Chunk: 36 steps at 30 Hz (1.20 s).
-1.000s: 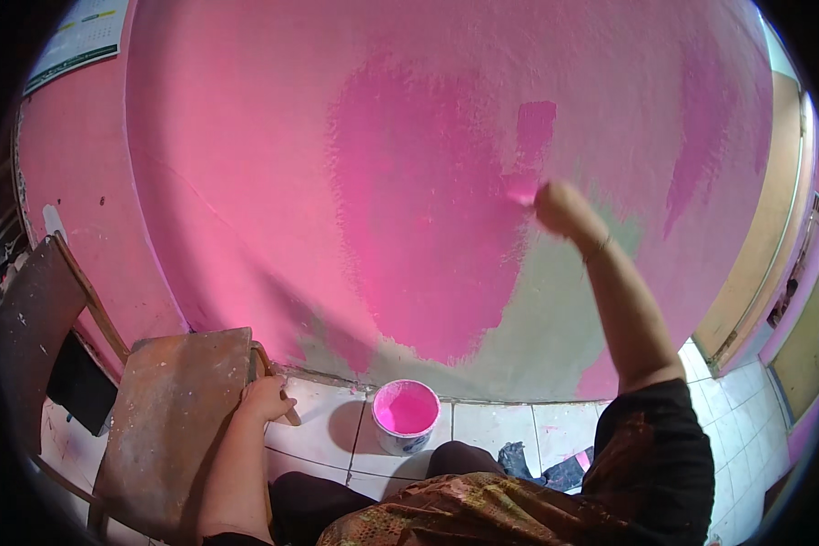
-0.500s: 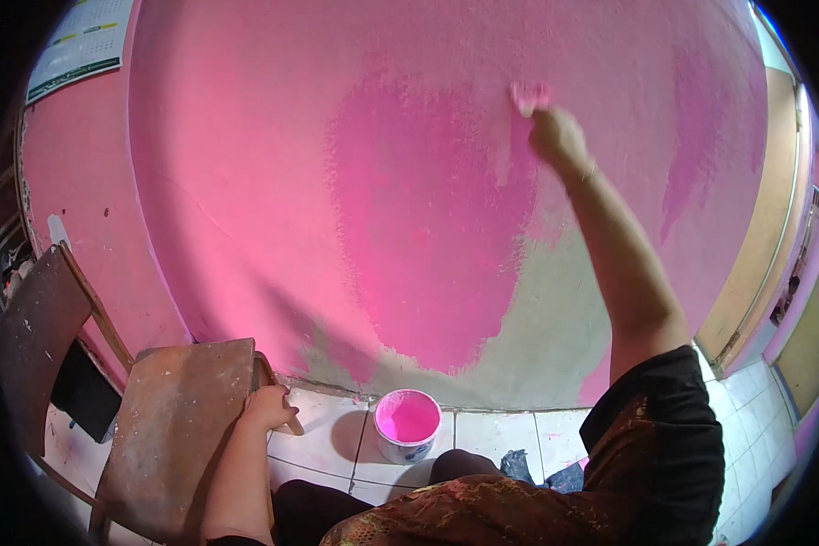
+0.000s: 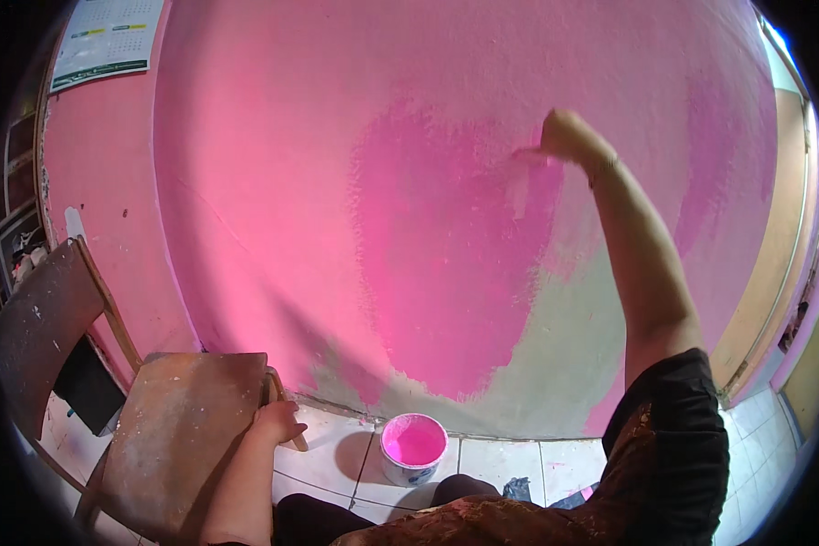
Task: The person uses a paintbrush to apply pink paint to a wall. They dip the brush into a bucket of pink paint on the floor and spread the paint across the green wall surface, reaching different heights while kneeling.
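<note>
Pink covers most of the wall [image 3: 264, 200] that rises behind the white bucket [image 3: 409, 474]. Above the bucket, a deeper magenta patch [image 3: 446, 273] spreads with ragged edges; a grey area [image 3: 564, 318] shows up and to the bucket's right. White floor tiles [image 3: 496, 460] lie under and around the bucket. Well to its right stands a tan door frame [image 3: 766, 273]. Left of the bucket is a worn wooden chair [image 3: 191, 419], its brown seat flecked with pale spots and its dark back farther out. A black boxlike object [image 3: 91, 393], partly hidden by the chair, sits farther left of the bucket, and a calendar [image 3: 109, 41] hangs high up on that same side.

The bucket itself stands upright, with bright pink paint [image 3: 416, 442] inside. Up and to its right, the right hand [image 3: 571, 136] is curled around a brush [image 3: 530, 153]. The brush points left over the upper part of the patch; it is blurred, and I cannot tell whether its bristles touch the wall. Just left of the bucket, the left hand [image 3: 278, 422] rests at the seat's edge with bent fingers; whether it grips the edge I cannot tell. Black plastic [image 3: 516, 490] lies near the bucket, to its right.
</note>
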Available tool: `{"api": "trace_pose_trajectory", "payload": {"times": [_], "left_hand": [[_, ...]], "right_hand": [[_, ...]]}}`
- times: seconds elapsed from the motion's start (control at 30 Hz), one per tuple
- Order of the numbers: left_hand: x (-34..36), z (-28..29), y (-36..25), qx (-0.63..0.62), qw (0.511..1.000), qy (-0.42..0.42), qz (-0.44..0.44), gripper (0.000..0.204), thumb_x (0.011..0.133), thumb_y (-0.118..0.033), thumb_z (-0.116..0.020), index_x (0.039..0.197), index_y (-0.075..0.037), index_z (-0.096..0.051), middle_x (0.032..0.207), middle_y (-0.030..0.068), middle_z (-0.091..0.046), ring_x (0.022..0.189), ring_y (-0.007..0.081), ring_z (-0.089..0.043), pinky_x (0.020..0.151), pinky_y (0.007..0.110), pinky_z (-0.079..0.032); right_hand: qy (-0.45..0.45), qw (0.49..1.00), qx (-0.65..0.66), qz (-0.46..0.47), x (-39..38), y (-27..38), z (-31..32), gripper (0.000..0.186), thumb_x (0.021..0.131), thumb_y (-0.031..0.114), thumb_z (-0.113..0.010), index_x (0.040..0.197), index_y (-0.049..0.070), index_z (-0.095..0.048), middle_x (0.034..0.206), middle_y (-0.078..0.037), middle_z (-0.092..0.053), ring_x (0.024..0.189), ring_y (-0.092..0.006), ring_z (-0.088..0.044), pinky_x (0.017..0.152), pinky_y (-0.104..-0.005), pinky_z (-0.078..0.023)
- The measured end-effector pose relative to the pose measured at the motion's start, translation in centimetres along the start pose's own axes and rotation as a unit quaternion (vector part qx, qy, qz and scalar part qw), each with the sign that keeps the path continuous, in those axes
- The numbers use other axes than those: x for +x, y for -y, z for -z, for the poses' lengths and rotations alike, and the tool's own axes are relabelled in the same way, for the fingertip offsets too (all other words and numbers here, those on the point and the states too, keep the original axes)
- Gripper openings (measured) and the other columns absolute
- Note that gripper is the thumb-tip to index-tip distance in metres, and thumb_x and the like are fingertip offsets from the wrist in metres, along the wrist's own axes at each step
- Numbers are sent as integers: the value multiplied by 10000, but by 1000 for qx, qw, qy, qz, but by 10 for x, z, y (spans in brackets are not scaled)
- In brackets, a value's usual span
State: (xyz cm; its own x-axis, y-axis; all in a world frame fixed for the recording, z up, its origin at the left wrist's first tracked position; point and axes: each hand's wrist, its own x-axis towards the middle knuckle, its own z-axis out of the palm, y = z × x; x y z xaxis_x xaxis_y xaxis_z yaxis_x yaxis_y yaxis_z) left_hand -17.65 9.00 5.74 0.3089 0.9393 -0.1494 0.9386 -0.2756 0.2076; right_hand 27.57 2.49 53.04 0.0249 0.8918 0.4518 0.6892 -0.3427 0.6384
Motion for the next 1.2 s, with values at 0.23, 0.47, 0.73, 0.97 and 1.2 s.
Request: {"api": "trace_pose_trajectory", "payload": {"times": [0.23,0.47,0.73,0.97,1.2], "left_hand": [[-1,8,-8,-10,1000,6,-24,518,761,-417,-682,1166,-99,-629,1092,143,-663,1059,300,-617,924,411,-477],[-3,14,-16,-52,998,19,-28,535,749,-380,-710,1186,-88,-615,1130,142,-650,1067,316,-609,921,429,-473],[-15,20,-17,-55,998,15,-17,549,748,-377,-713,1209,-97,-608,1144,140,-646,1082,312,-603,929,429,-467],[-4,12,-15,-29,999,2,-14,559,746,-389,-712,1205,-89,-607,1128,139,-652,1073,304,-609,927,418,-472],[-6,18,-15,-33,999,30,-4,558,748,-387,-716,1200,-81,-605,1153,140,-642,1092,298,-600,930,415,-469]], "right_hand": [[-233,897,267,-263,27,-27,37,280,872,257,-545,951,33,-693,904,-190,-678,869,-357,-660,769,-438,-527],[-272,888,343,-142,-46,95,-115,271,856,14,-397,1020,6,-612,952,-239,-646,882,-372,-641,740,-457,-533],[40,951,300,-62,-88,99,-111,249,853,170,-528,887,-45,-649,814,-239,-656,788,-370,-656,698,-439,-531],[-93,991,92,-40,16,-7,-14,388,857,417,-611,815,48,-724,761,-173,-674,700,-307,-673,664,-385,-538],[-231,899,295,-227,29,-12,11,302,931,228,-493,969,-9,-675,926,-191,-685,871,-322,-677,743,-400,-549]]}}
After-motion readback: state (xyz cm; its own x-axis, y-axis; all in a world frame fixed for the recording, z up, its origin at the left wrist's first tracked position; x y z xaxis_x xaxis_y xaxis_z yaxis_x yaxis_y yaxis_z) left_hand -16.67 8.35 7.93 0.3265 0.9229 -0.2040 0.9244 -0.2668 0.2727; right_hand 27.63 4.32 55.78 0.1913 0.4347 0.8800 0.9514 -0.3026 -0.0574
